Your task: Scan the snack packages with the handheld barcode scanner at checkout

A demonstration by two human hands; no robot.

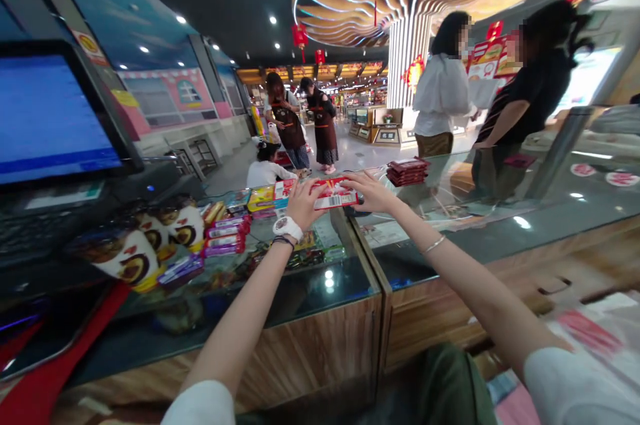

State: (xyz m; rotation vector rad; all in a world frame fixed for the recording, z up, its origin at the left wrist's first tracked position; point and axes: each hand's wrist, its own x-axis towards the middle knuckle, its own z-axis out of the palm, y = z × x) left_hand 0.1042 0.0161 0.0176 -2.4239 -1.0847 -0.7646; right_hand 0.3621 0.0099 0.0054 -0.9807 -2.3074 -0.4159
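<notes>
At the far edge of the glass counter a flat red-and-white snack packet with a barcode faces me. My left hand, with a white watch on its wrist, has its fingers closed on the packet's left end. My right hand holds the right end, fingertips over its top. Left of my left hand are colourful boxes and several purple-wrapped bars. A stack of dark red packets sits to the right of my right hand.
Decorated cups stand on the counter at the left, near a monitor and keyboard. Two people stand beyond the glass at the right. Others in aprons are farther back, with one person crouching.
</notes>
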